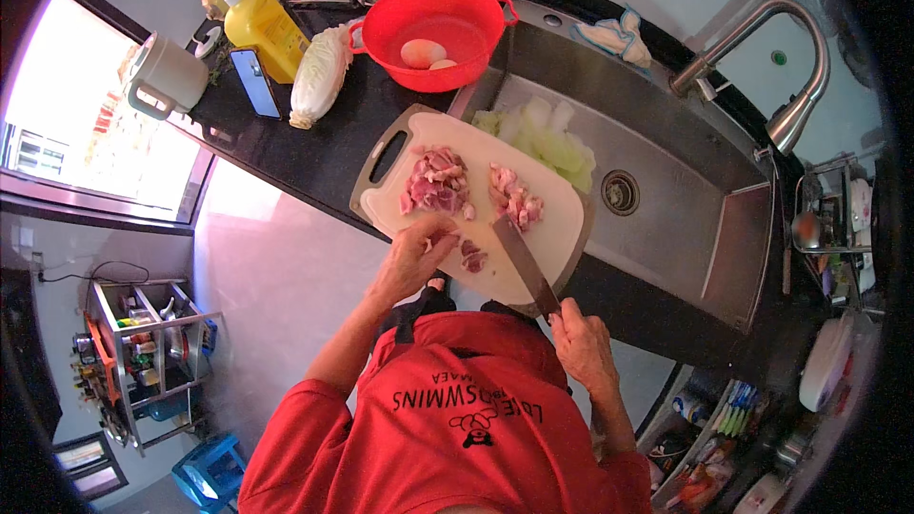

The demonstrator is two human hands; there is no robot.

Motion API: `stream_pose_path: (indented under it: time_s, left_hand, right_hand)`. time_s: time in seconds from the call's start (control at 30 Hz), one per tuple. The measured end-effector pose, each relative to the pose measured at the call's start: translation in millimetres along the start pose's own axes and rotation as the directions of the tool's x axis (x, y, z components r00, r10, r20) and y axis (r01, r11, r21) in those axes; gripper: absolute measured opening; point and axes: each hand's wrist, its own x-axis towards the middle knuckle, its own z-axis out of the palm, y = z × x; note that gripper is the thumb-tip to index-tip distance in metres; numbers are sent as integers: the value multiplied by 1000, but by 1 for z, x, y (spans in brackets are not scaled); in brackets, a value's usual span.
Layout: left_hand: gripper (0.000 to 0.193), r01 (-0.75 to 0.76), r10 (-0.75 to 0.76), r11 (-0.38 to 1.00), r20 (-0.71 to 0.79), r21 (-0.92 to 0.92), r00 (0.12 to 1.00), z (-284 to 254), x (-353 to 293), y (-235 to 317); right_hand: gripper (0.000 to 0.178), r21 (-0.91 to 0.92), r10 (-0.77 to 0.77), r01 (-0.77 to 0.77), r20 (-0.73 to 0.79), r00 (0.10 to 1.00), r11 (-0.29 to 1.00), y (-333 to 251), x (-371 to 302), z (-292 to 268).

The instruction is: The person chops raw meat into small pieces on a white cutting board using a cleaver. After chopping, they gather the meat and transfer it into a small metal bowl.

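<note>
A pale cutting board (560,219) lies across the counter edge and the sink's near left corner. On it are a large pile of cut raw meat (436,181), a smaller pile of meat pieces (515,198) and a dark piece of meat (472,256). My right hand (583,343) grips a kitchen knife (526,265) by its handle. Its blade slants over the board, with the tip beside the smaller pile. My left hand (419,252) is closed in a pinch at the board's near left side, below the large pile. Whatever sits between those fingertips is too small to make out.
A steel sink (676,195) with leafy green vegetables (547,138) and an arched faucet (762,48) lies to the right. Beyond the board stand a red colander (433,14) with eggs, a cabbage (321,76), a phone (255,84) and a yellow bottle (267,33).
</note>
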Motion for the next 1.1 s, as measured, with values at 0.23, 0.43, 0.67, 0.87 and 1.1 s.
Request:
stream_pose_path:
  time_s: [0.23, 0.43, 0.67, 0.87, 1.1]
  left_hand:
    - [16, -155, 159, 987, -113, 43, 981, 37, 15, 3]
    - [15, -58, 52, 997, -107, -55, 993, 52, 40, 25]
    - [11, -279, 278, 955, 24, 99, 960, 36, 68, 33]
    - [27, -375, 355, 878, 121, 297, 927, -3, 49, 29]
    - [32, -143, 96, 946, 171, 290, 981, 18, 1, 4]
  right_hand:
    - [17, 26, -10, 12, -62, 998, 1000, 2, -10, -2]
    - [15, 92, 47, -38, -100, 994, 995, 9, -19, -6]
    - [15, 135, 88, -72, -114, 990, 988, 12, -22, -6]
    - [14, 139, 68, -47, -148, 987, 989, 13, -24, -3]
    - [14, 184, 55, -27, -144, 988, 983, 13, -20, -2]
